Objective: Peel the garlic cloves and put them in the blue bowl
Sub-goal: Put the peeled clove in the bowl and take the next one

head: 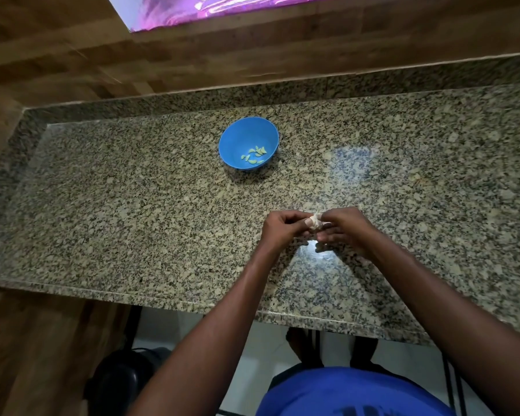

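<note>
A blue bowl (237,136) stands on the granite counter toward the back, with several peeled pale garlic cloves (254,155) lying in its bottom. Nearer the front, both my hands meet over the counter around a whitish piece of garlic (315,220). My left hand (282,225) pinches it from the left with curled fingers. My right hand (344,231) grips it from the right, thumb on top. Most of the garlic is hidden between the fingers.
The speckled granite counter (132,205) has a raised rim at the back and left, against a wood-panelled wall (72,64). Its front edge runs just below my forearms. A dark object (123,376) sits on the floor under the counter.
</note>
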Action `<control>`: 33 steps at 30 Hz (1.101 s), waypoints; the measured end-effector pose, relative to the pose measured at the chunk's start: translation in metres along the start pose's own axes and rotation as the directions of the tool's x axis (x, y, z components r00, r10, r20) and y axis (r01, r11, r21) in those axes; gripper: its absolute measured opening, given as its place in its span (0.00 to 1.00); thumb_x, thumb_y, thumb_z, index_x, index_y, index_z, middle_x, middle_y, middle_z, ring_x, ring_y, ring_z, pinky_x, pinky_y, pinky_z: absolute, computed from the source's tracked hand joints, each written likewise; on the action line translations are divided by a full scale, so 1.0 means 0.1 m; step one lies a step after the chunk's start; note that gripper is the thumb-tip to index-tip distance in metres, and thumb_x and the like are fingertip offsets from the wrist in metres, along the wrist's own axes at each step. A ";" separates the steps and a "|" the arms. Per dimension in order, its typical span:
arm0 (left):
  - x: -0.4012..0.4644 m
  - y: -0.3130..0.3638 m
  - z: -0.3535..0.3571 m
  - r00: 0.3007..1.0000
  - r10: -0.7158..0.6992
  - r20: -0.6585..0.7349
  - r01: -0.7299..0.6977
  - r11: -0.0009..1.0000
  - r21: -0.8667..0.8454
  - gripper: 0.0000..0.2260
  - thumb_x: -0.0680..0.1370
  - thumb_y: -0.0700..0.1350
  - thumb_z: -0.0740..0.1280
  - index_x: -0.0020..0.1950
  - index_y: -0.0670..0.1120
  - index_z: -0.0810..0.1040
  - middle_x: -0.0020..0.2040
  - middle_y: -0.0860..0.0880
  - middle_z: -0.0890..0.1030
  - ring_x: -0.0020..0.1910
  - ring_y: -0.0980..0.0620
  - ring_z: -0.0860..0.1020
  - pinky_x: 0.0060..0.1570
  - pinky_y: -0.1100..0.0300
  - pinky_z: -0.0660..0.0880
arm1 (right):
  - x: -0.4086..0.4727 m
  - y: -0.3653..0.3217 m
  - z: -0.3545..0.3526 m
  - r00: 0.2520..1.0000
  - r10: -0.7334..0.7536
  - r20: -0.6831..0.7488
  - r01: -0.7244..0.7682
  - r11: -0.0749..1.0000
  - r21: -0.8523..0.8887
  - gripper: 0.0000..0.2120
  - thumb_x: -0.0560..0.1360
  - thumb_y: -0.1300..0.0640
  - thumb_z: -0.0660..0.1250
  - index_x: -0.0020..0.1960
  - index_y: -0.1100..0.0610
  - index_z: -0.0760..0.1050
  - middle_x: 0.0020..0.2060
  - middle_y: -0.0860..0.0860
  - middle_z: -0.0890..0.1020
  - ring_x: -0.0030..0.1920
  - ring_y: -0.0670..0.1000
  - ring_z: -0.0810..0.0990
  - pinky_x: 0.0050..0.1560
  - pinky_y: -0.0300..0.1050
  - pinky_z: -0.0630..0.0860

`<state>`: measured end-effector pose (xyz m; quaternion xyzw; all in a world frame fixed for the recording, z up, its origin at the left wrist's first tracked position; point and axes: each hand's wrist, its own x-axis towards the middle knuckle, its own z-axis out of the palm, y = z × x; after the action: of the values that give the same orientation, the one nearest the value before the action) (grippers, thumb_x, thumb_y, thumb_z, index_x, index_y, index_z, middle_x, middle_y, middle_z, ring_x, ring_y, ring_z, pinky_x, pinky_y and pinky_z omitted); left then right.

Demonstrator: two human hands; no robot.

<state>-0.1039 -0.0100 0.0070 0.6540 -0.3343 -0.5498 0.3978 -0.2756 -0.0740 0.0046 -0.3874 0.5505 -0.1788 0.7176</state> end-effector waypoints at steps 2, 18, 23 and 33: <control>0.00 0.03 -0.01 1.000 0.007 -0.006 -0.007 1.000 0.005 0.10 0.76 0.37 0.75 0.57 0.38 0.85 0.48 0.43 0.87 0.43 0.52 0.85 0.44 0.62 0.82 | -0.01 0.00 0.01 0.997 -0.071 -0.015 0.069 0.991 -0.116 0.07 0.78 0.64 0.71 0.53 0.67 0.80 0.44 0.64 0.86 0.40 0.62 0.87 0.39 0.49 0.85; 0.30 -0.10 -0.21 0.903 0.330 -0.275 -0.089 0.771 0.631 0.08 0.80 0.39 0.71 0.58 0.47 0.85 0.61 0.48 0.82 0.50 0.54 0.80 0.49 0.55 0.83 | -0.10 0.09 -0.11 0.981 -0.122 -0.149 0.100 0.984 -0.147 0.06 0.75 0.64 0.75 0.50 0.65 0.81 0.45 0.62 0.85 0.38 0.56 0.87 0.32 0.46 0.82; 0.17 -0.16 -0.15 0.851 0.477 -0.219 -0.149 0.620 0.770 0.14 0.81 0.39 0.70 0.67 0.46 0.81 0.68 0.44 0.80 0.64 0.47 0.78 0.64 0.55 0.75 | -0.15 0.12 -0.22 0.978 -0.118 -0.172 0.093 0.985 -0.146 0.08 0.74 0.62 0.77 0.49 0.65 0.81 0.40 0.59 0.86 0.29 0.49 0.80 0.28 0.42 0.77; -0.12 -0.57 0.47 0.858 0.510 0.062 -0.337 0.467 0.817 0.16 0.81 0.40 0.67 0.69 0.45 0.78 0.65 0.45 0.79 0.62 0.48 0.74 0.60 0.51 0.77 | -0.28 0.10 -0.28 0.986 -0.056 -0.156 0.031 0.986 -0.163 0.02 0.79 0.68 0.69 0.49 0.66 0.76 0.37 0.65 0.84 0.37 0.62 0.84 0.30 0.50 0.84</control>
<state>-0.1519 0.0194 -0.0422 0.7058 -0.6579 -0.1555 0.2117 -0.3122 -0.0588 0.0124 -0.4402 0.6102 -0.1802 0.6336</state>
